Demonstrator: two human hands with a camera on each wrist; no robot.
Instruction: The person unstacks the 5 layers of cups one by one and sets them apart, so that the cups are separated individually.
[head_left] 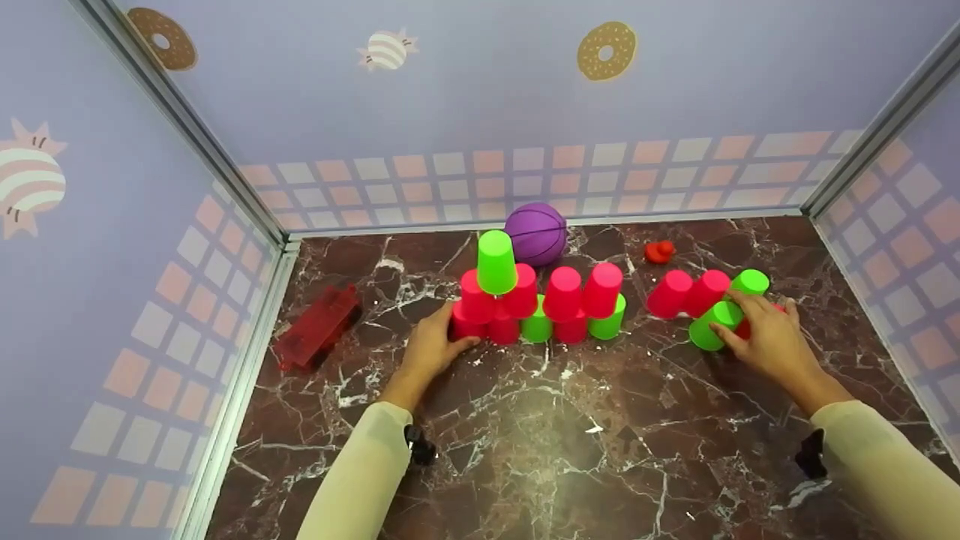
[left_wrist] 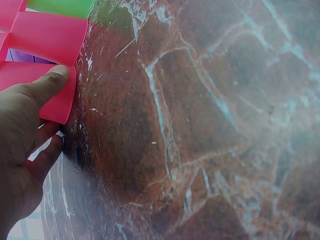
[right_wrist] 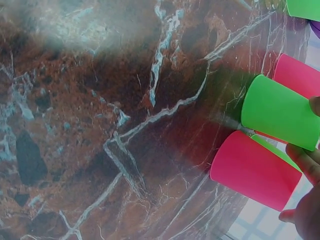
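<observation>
At the left end of a row of upside-down pink and green cups, my left hand holds a pink cup, thumb on its front and fingers round its far side. Pink cups form a second layer, and one green cup tops the left end. Over on the right, my right hand grips another green cup, thumb on one side and fingers on the other. Close beside that, a pink cup is partly hidden by the hand in the head view.
Behind the stack sits a purple ball. A small red rubber duck is near the back wall. To the left lies a red translucent box-like object. Two pink cups and a green cup stand behind the right hand. Patterned walls enclose the marbled surface.
</observation>
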